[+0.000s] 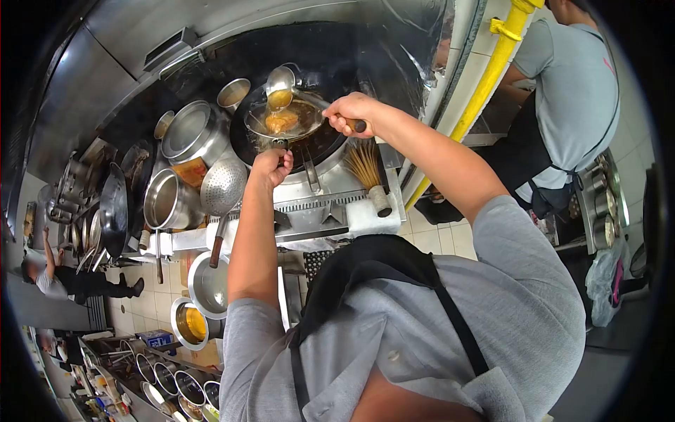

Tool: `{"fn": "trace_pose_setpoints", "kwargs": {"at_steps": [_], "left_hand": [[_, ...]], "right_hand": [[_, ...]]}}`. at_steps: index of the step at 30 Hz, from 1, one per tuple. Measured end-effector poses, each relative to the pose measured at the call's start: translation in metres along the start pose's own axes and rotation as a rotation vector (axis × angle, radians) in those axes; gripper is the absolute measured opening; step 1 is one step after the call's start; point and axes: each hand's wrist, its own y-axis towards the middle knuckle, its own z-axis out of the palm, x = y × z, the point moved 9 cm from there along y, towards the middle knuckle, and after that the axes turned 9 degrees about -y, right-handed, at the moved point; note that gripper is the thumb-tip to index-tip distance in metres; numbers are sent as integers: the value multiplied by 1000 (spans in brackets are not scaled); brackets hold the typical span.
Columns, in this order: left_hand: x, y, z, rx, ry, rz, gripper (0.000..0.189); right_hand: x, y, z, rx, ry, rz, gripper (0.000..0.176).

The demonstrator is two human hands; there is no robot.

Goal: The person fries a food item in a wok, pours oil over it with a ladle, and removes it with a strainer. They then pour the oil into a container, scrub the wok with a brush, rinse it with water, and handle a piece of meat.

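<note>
My right hand [349,114] is closed round the wooden handle of a metal ladle [280,79]. The ladle's bowl is tipped above the far side of the wok [246,144], with golden-brown liquid at its lip. My left hand [273,167] grips the dark handle of a round, shallow strainer [309,131] at the near side of the wok. A golden-brown piece of food [281,122] lies in the strainer, under the ladle. Below my right hand, a bamboo wok brush [365,169] leans at the stove's front edge.
Left of the wok are a perforated skimmer [223,185], a metal pot [163,199] and a lidded pot [188,130]. A yellow pipe [485,88] runs along the right. One person [573,98] stands beyond it, another person [67,281] at far left.
</note>
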Motion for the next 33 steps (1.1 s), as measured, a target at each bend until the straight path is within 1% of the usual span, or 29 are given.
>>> {"fn": "trace_pose_setpoints", "kwargs": {"at_steps": [1, 3, 4, 5, 7, 8, 9, 11, 12, 14, 15, 16, 17, 18, 20, 21, 23, 24, 25, 27, 28, 29, 31, 32, 33], "left_hand": [[0, -1, -2, -9, -5, 0, 10], [-3, -10, -5, -13, 22, 2, 10], [-7, -17, -7, -29, 32, 47, 6], [-9, -20, -11, -35, 31, 60, 6], [-17, -25, -23, -52, 105, 84, 6], [-20, -26, -31, -68, 147, 76, 6], [-25, -32, -35, -77, 152, 93, 6], [-34, -46, -44, -92, 208, 119, 6], [-40, -53, -51, -134, 218, 165, 7], [-51, -69, -56, -144, 281, 205, 9], [-57, -74, -58, -147, 337, 228, 10], [-63, -77, -65, -197, 345, 244, 15], [-67, -82, -65, -203, 347, 254, 15], [-71, -89, -64, -241, 391, 284, 15], [-77, -98, -63, -301, 421, 315, 15], [-76, -99, -61, -299, 420, 313, 15], [-83, -98, -67, -326, 391, 349, 15], [-84, -94, -70, -324, 388, 355, 15], [-83, -89, -75, -323, 381, 355, 15], [-78, -81, -75, -292, 403, 330, 16], [-76, -78, -75, -285, 396, 327, 16], [-72, -75, -71, -256, 386, 297, 14], [-63, -66, -62, -212, 375, 261, 13], [-55, -61, -56, -195, 314, 238, 9], [-48, -57, -51, -178, 254, 213, 7]], "right_hand": [[-4, 0, -1, 8, -1, 7, 23], [2, -9, -8, -93, -345, -78, 27], [3, -15, -11, -128, -329, -76, 28], [3, -11, -13, -117, -331, -84, 28], [8, 2, -26, -238, -535, -205, 26], [9, 6, -29, -277, -564, -239, 24], [4, 18, -34, -265, -560, -253, 24], [-2, 38, -49, -390, -868, -234, 21], [-7, 43, -51, -398, -891, -234, 21], [-18, 45, -54, -435, -916, -223, 19], [-24, 46, -48, -379, -882, -217, 20], [-36, 45, -45, -344, -724, -159, 18], [-46, 44, -42, -305, -568, -99, 17], [-46, 46, -42, -299, -568, -105, 17], [-80, 51, -18, 47, 266, 165, 11], [-78, 50, -21, 44, 266, 165, 11], [-74, 51, -8, 198, 679, 290, 16], [-68, 48, -6, 253, 728, 275, 24], [-69, 50, -7, 251, 723, 277, 24], [-54, 36, -3, 308, 813, 275, 23], [-48, 30, -2, 322, 816, 268, 27], [-43, 26, -2, 311, 811, 269, 27], [-31, 17, 3, 361, 795, 266, 30], [-24, 8, 5, 351, 729, 230, 34], [-19, 6, 5, 323, 693, 213, 32]]}}
